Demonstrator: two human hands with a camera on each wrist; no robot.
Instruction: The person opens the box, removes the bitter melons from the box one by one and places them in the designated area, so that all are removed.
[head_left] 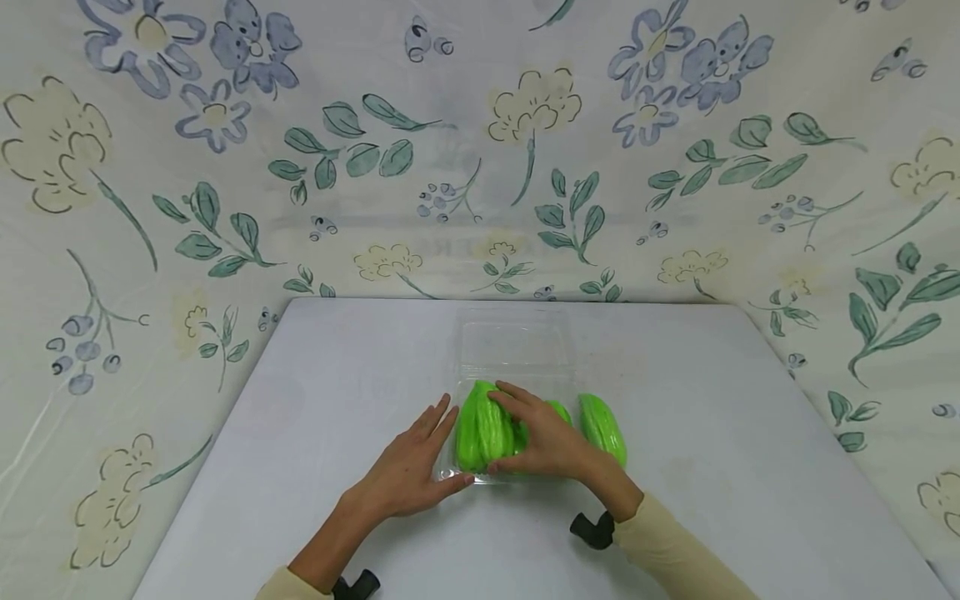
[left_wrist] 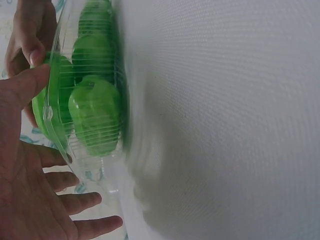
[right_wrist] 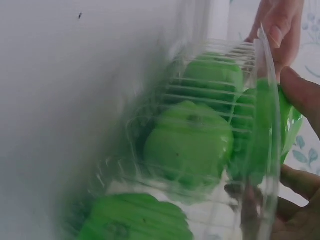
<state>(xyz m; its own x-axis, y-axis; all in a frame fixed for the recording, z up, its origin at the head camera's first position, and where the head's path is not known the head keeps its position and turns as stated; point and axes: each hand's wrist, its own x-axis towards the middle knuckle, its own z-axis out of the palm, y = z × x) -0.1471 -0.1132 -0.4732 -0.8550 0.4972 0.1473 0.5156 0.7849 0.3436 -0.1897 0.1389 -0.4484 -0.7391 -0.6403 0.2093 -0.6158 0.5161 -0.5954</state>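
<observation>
A clear plastic clamshell container point(head_left: 448, 477) stands on the table with its lid point(head_left: 513, 340) folded back away from me. Inside are several bright green ridged gourds, with part of one gourd point(head_left: 560, 410) showing behind my right hand. My right hand point(head_left: 551, 440) grips an upper ridged green gourd point(head_left: 495, 427), thumb at its near end and fingers at its far end. Beside it, another gourd point(head_left: 468, 437) lies along the left wall. My left hand point(head_left: 405, 467) is spread at the container's left side, its thumb point(left_wrist: 37, 82) at the rim and its other fingers straight.
One more green gourd point(head_left: 602, 429) lies just right of the container. The white table point(head_left: 360, 358) ends at a back edge, where a flowered cloth point(head_left: 450, 167) hangs. Black wrist mounts point(head_left: 592, 530) sit at both forearms.
</observation>
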